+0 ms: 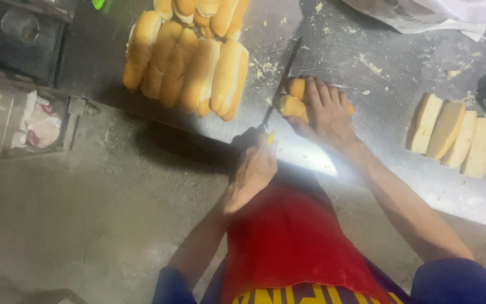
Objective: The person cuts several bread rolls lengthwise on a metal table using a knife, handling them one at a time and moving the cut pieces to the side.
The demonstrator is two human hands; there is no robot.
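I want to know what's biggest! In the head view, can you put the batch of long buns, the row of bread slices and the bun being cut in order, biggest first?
1. Batch of long buns.
2. Row of bread slices.
3. Bun being cut, partly hidden under the right hand, so only its visible part counts. The left hand holds the knife.

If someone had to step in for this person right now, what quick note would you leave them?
Left hand: grip closed on a knife, blade lying against the bun.
Right hand: pressing a bun down on the steel table.
Whole buns sit in a batch to the left; four cut slices lie to the right.
Done: those slices. Left: the bun under the hand is not visibly cut through, and the batch looks untouched.
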